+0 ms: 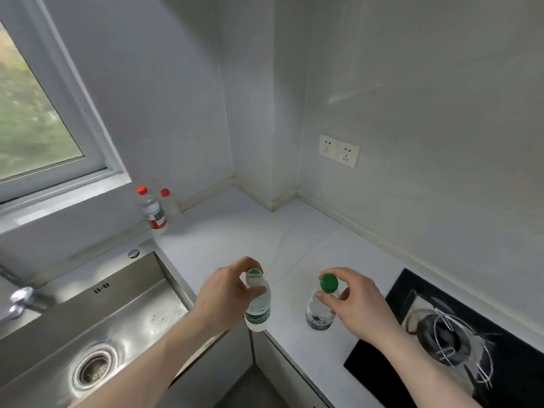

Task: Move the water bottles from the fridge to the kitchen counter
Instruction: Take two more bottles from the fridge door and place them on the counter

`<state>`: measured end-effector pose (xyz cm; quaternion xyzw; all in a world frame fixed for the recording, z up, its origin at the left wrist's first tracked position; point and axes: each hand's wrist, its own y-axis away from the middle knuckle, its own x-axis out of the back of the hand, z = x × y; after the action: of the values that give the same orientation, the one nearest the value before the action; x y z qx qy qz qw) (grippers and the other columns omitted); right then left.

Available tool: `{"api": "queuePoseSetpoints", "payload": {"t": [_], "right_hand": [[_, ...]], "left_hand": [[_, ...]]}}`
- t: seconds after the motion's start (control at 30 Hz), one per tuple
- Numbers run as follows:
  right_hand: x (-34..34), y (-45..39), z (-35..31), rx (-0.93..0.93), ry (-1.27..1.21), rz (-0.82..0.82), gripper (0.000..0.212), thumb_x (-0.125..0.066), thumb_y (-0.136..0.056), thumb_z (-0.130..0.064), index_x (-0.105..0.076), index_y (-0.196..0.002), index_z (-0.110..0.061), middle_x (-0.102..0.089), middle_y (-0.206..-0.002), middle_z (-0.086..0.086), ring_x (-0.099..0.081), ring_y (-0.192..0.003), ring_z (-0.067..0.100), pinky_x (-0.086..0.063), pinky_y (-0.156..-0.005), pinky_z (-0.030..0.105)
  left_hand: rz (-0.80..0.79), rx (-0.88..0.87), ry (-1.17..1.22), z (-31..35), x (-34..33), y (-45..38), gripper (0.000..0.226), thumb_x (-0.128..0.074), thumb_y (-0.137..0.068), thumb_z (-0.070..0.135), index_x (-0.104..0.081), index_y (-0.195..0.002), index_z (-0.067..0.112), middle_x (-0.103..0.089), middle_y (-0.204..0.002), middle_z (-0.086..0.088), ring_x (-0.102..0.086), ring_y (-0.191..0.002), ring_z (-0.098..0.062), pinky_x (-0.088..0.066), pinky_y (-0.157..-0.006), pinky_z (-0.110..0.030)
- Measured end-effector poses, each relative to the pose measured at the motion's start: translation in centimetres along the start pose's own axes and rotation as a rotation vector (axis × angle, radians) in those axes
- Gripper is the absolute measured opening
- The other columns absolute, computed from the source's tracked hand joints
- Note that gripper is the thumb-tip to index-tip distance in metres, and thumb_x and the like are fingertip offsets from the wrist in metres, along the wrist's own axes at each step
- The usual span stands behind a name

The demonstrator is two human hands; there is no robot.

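Two clear water bottles with green labels stand near the front edge of the white bench: the left bottle (258, 307) has a white-topped cap, the right bottle (321, 310) a green one. The left hand (226, 298) hides part of its bottle's neck, fingers curled round it. The right hand (353, 304) pinches the green cap from beside and behind; whether either base rests on the bench (265, 231) is unclear.

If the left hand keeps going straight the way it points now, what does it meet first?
Probably nothing soon. The left hand, its grip on a bottle, points over bare counter toward the corner. The red-capped bottles sit left of that line, though depth is unclear.
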<state>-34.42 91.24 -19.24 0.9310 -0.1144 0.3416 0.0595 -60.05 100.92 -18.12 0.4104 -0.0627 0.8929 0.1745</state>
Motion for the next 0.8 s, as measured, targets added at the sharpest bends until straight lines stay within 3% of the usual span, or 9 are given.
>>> {"api": "queuePoseSetpoints", "payload": {"t": [0.13,0.3,0.47,0.63,0.8], "right_hand": [[-1.9,-3.7,-1.6,0.05,0.006,-0.062,0.021,-0.08,-0.087,-0.042,-0.067,-0.103,-0.043,-0.065,-0.108,-0.03,-0.068,-0.068,0.007,-0.053,-0.071,0.028],[-5.4,-8.8,-4.4,0.111,0.039,-0.124,0.021,-0.08,-0.087,-0.04,-0.067,-0.104,-0.04,-0.065,-0.109,-0.028,-0.067,-0.068,0.005,-0.048,-0.072,0.023],[-9.2,-13.3,-6.7,0.128,0.087,-0.145,0.022,-0.081,-0.086,-0.038,-0.069,-0.104,-0.04,-0.06,-0.11,-0.023,-0.065,-0.079,0.007,-0.047,-0.077,0.025],[-12.5,-17.5,-9.0,0.131,0.177,-0.175,0.024,-0.083,-0.085,-0.039,-0.07,-0.105,-0.041,-0.057,-0.106,-0.018,-0.064,-0.075,0.006,-0.046,-0.077,0.024],[-16.3,-20.6,-10.3,0.099,0.201,-0.19,0.027,-0.084,-0.082,-0.034,-0.071,-0.104,-0.041,-0.057,-0.105,-0.017,-0.063,-0.08,0.005,-0.039,-0.071,0.015]], "left_hand": [[0.039,0.069,-0.026,-2.5,1.5,-0.7,0.022,-0.072,-0.09,0.037,-0.058,-0.105,0.042,-0.064,-0.069,0.01,-0.055,-0.055,-0.004,-0.038,-0.05,-0.02],[0.094,0.152,-0.054,-6.5,4.0,-3.3,0.025,-0.074,-0.087,0.037,-0.057,-0.103,0.041,-0.067,-0.071,0.008,-0.061,-0.061,-0.007,-0.053,-0.06,-0.031],[0.122,0.164,-0.07,-10.7,6.3,-6.6,0.027,-0.078,-0.084,0.033,-0.058,-0.102,0.039,-0.068,-0.079,0.01,-0.063,-0.071,-0.011,-0.055,-0.069,-0.033],[0.113,0.146,-0.09,-14.6,8.0,-10.2,0.027,-0.076,-0.084,0.035,-0.057,-0.103,0.038,-0.069,-0.096,0.013,-0.063,-0.082,-0.016,-0.056,-0.077,-0.036],[0.108,0.127,-0.146,-17.9,9.3,-13.1,0.026,-0.073,-0.086,0.034,-0.059,-0.108,0.037,-0.068,-0.108,0.014,-0.063,-0.09,-0.017,-0.053,-0.08,-0.033]]}}
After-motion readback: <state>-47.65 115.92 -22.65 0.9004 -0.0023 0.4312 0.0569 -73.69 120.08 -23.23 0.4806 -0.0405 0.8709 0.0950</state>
